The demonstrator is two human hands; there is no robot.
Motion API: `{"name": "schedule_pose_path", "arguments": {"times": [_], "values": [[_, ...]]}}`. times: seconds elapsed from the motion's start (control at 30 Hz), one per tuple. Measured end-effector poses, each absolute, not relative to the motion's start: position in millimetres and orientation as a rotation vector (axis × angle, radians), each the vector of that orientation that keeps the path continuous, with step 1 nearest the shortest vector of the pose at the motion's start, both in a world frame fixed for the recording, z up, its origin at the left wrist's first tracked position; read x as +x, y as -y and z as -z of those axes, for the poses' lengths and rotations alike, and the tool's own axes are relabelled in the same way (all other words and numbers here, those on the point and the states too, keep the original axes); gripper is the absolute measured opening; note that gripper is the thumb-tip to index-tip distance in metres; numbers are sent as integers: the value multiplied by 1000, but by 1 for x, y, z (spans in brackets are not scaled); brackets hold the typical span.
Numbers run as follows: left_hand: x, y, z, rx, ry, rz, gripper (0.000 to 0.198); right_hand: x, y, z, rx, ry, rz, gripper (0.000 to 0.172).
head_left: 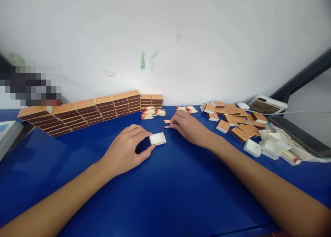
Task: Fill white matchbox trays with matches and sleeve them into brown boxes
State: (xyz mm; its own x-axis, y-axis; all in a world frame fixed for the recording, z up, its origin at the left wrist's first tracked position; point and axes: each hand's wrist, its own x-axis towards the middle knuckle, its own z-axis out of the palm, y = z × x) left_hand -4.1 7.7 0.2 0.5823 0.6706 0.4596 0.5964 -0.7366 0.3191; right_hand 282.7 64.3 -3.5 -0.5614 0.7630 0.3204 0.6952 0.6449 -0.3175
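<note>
My left hand point(129, 149) grips the left end of a small white matchbox tray point(158, 139) between thumb and fingers. A single match point(159, 143) lies along the near side of that tray, its red head by my thumb. To the right and a little farther back, my right hand point(184, 125) has its fingertips pinched on a match point(167, 127) whose red head points left. A few matches point(166, 121) lie just behind it. Two piles, one on the left point(151, 112) and one on the right point(188, 109), rest near the wall.
Stacked matchboxes point(88, 111) line the wall at the left. Loose orange matchboxes point(232, 116), white trays point(271, 145), a black phone point(301, 135) and a white-edged device point(269, 104) are at the right. A white object point(10, 137) is at the far left of the blue table point(155, 199).
</note>
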Motion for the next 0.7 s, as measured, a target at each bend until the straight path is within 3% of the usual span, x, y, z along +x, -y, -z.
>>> {"name": "schedule_pose_path", "arguments": {"times": [0.3,0.7], "values": [[-5,-9,1,2678,-1074,-890,25,255,-32,-16,-978,2479,-103,10],[-3,-8,1,2687,-1060,-934,24,242,-27,-4,-883,2602,230,21]]}}
